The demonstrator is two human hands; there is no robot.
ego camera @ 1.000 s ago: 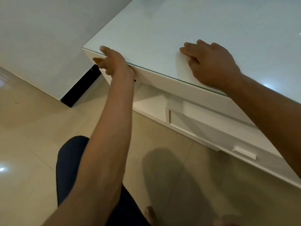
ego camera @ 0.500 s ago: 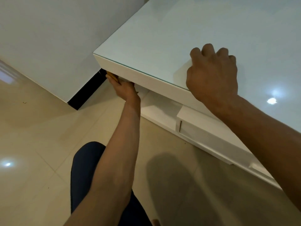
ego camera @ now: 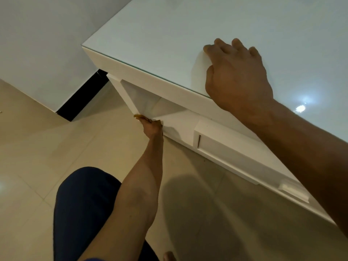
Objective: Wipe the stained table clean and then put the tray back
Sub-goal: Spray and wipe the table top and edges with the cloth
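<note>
Head view, seated at the corner of the white table (ego camera: 169,27). Its glass top runs from the corner at 10 o'clock toward 4 o'clock along the near edge, with bare surface opening toward 12 and 1 o'clock. Your right hand (ego camera: 237,76) lies at 1 o'clock of centre, palm down just inside that near edge, fingers (ego camera: 218,43) bent and spread on the glass, holding nothing visible. Your left hand (ego camera: 151,126) sits just left of centre, low at the front lip of the open shelf (ego camera: 169,121) under the top, fingers curled round a small yellow-brown object (ego camera: 138,116) whose end pokes out toward 9 o'clock; what that object is cannot be told. To the right of the shelf, toward 4 o'clock, a closed drawer (ego camera: 241,153) carries a handle (ego camera: 293,191). Open tiled floor (ego camera: 37,147) spreads from 7 to 9 o'clock beside your dark-clad knee (ego camera: 82,204). No tray appears in view. Compared with half a second ago, your left hand has dropped from just beneath the tabletop's underside to the shelf lip, and your right hand has kept its place near the edge.
</note>
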